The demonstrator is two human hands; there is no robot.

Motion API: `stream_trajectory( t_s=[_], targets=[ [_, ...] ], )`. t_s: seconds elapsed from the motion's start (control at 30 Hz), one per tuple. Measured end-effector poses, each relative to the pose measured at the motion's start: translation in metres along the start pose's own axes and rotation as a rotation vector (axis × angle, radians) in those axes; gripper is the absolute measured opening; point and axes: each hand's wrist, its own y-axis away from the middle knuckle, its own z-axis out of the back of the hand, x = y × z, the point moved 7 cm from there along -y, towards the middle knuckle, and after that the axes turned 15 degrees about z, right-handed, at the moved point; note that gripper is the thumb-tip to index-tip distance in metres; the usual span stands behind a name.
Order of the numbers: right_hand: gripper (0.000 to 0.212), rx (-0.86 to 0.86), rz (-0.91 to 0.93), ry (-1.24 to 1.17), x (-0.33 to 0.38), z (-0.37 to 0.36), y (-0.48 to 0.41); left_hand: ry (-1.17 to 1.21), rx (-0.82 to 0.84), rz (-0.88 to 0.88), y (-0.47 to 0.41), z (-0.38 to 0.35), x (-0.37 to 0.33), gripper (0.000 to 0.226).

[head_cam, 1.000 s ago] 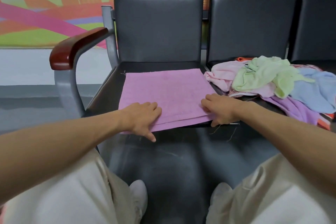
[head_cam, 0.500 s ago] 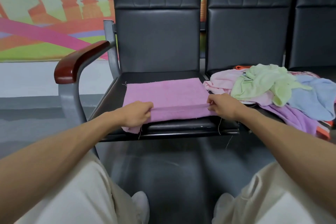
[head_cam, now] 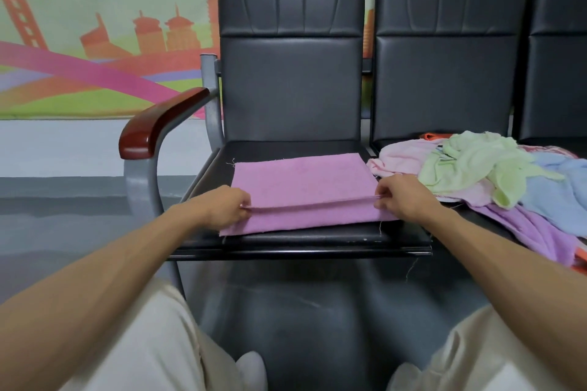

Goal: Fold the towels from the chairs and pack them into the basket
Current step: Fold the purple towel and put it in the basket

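Note:
A pink-purple towel (head_cam: 301, 187) lies folded flat on the seat of the left black chair (head_cam: 292, 241). My left hand (head_cam: 225, 206) pinches the towel's upper layer at its left edge. My right hand (head_cam: 400, 197) pinches the same layer at its right edge, lifting it slightly off the lower layer. On the neighbouring seat to the right sits a heap of unfolded towels (head_cam: 482, 174): pale pink, light green, blue and purple. No basket is in view.
The left chair has a red-brown wooden armrest (head_cam: 158, 124) on a grey metal frame at its left side. A third black chair (head_cam: 556, 51) stands at the far right. My knees in pale trousers fill the bottom corners, above a dark grey floor (head_cam: 301, 311).
Both hands went from pressing flat on the towel's front edge to pinching its upper layer at the sides and raising it. The view has tilted upward.

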Motion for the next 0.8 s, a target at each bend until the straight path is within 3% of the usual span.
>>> stream_trajectory(
  t_s=[0.1, 0.27, 0.4, 0.47, 0.6, 0.8],
  targets=[
    [0.008, 0.068, 0.017, 0.042, 0.002, -0.003, 0.003, 0.150, -0.012, 0.036, 0.004, 0.011, 0.013, 0.034],
    [0.012, 0.068, 0.064, -0.016, 0.005, 0.001, 0.012, 0.497, -0.083, 0.060, 0.019, 0.029, 0.026, 0.028],
    [0.009, 0.062, 0.046, -0.157, 0.004, 0.006, 0.019, 0.776, 0.077, 0.018, 0.025, 0.017, 0.027, 0.017],
    [0.015, 0.118, 0.056, -0.218, 0.003, 0.005, 0.024, 0.874, 0.075, 0.051, 0.024, 0.016, 0.034, 0.010],
    [0.018, 0.034, 0.036, -0.290, 0.001, 0.015, 0.022, 0.892, -0.056, 0.110, 0.020, 0.023, 0.039, 0.012],
    [0.009, -0.119, 0.053, -0.192, 0.002, 0.031, -0.009, 0.895, -0.192, 0.172, -0.010, 0.028, 0.040, 0.018]
  ],
)
